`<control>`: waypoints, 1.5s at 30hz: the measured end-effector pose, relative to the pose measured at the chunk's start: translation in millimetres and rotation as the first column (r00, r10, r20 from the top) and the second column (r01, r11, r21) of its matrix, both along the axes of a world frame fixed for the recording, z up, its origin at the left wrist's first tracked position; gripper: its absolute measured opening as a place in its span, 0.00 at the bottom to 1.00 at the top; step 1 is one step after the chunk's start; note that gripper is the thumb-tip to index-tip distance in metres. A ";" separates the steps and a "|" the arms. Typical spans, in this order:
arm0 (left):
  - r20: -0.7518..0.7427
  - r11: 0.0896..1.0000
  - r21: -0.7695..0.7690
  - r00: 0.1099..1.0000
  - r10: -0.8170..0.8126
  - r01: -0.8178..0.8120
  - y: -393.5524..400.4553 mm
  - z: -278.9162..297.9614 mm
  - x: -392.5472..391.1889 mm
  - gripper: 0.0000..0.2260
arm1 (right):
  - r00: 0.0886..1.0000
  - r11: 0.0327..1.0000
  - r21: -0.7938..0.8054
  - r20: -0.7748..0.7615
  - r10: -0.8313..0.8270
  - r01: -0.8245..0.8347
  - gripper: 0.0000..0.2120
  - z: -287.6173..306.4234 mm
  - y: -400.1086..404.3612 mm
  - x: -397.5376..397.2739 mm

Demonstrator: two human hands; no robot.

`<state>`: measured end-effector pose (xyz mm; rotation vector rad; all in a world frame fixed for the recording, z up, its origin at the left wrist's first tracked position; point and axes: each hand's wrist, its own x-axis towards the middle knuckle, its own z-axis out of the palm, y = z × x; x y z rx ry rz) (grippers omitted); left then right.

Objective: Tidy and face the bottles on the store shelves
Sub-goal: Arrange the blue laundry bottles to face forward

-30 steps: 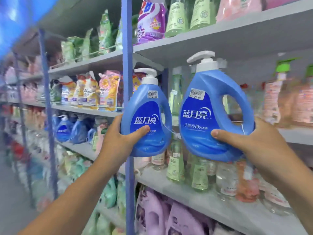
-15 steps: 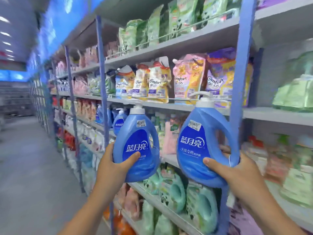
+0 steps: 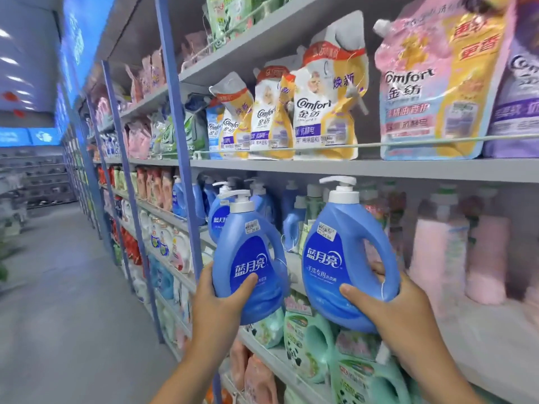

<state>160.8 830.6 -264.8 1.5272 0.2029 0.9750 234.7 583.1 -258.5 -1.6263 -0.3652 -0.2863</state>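
Note:
I hold two blue pump detergent bottles in the air in front of the shelves, labels facing me. My left hand (image 3: 217, 301) grips the smaller-looking left bottle (image 3: 248, 258) from below, thumb across its front. My right hand (image 3: 390, 310) grips the right bottle (image 3: 341, 258) at its base, thumb on the front and fingers behind the handle. Both bottles are upright, white pumps on top, with price stickers near the neck. Behind them, more blue bottles (image 3: 218, 214) of the same kind stand on the middle shelf (image 3: 291, 266).
Comfort softener pouches (image 3: 320, 112) fill the shelf above, behind a rail. Pink bottles (image 3: 484, 258) stand to the right on the middle shelf. Green jugs (image 3: 309, 345) sit on the shelf below. A blue upright post (image 3: 180, 158) stands left of the bottles. The aisle floor (image 3: 58, 287) stretches left.
My view has swung left along the aisle and both bottles have travelled with my hands past a blue post to the bay holding more blue bottles. Both grips are unchanged.

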 end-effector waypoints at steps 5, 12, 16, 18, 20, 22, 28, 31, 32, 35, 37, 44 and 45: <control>-0.039 0.999 0.033 0.999 -0.022 0.024 50.3 -7.8 83.3 0.18 | 0.995 0.994 -0.061 -0.015 -0.094 0.093 0.20 -14.7 54.4 68.1; -0.097 0.974 0.095 0.976 -0.194 0.203 103.2 -39.2 184.3 0.23 | 0.921 0.917 -0.118 -0.037 -0.387 0.380 0.22 -43.4 116.8 102.1; -0.129 0.923 0.165 0.935 -0.329 0.347 126.2 -47.0 231.1 0.21 | 0.859 0.864 -0.075 -0.094 -0.504 0.498 0.21 -49.8 150.9 112.1; -0.163 0.871 0.206 0.893 -0.419 0.446 133.8 -46.0 250.2 0.23 | 0.807 0.810 -0.082 -0.075 -0.586 0.581 0.21 -49.9 163.8 119.6; -0.192 0.803 0.197 0.826 -0.530 0.562 139.4 -43.8 266.7 0.23 | 0.744 0.745 -0.129 -0.064 -0.665 0.655 0.22 -47.5 174.0 126.1; -0.206 0.749 0.186 0.771 -0.603 0.636 142.5 -42.0 281.2 0.23 | 0.699 0.699 -0.158 -0.065 -0.713 0.698 0.23 -48.3 181.2 130.7; -0.271 0.691 0.187 0.713 -0.647 0.698 143.1 -43.7 307.7 0.30 | 0.627 0.627 -0.149 -0.052 -0.777 0.765 0.29 -46.9 194.2 145.7; -0.317 0.696 0.197 0.716 -0.622 0.691 143.7 -40.7 309.2 0.30 | 0.642 0.640 -0.165 -0.049 -0.765 0.750 0.31 -44.3 195.4 151.0; -0.343 0.687 0.220 0.714 -0.610 0.692 145.2 -38.7 306.1 0.31 | 0.647 0.644 -0.175 -0.044 -0.761 0.745 0.32 -43.8 194.7 150.0; -0.354 0.641 0.234 0.678 -0.644 0.731 162.3 -35.7 283.6 0.32 | 0.654 0.632 -0.200 0.069 -0.753 0.749 0.37 -38.5 191.1 143.5; -0.297 0.678 0.235 0.716 -0.632 0.697 184.3 -26.2 261.4 0.24 | 0.634 0.590 -0.241 0.201 -0.746 0.771 0.41 -26.0 191.4 136.2; -0.014 0.952 0.239 0.981 -0.194 0.191 299.8 21.5 258.5 0.10 | 0.813 0.882 0.123 0.346 -0.467 0.454 0.14 8.6 273.2 145.6; -0.060 0.952 0.262 0.987 -0.150 0.161 316.3 21.6 271.1 0.14 | 0.850 0.902 0.110 0.305 -0.430 0.417 0.11 12.6 290.9 152.7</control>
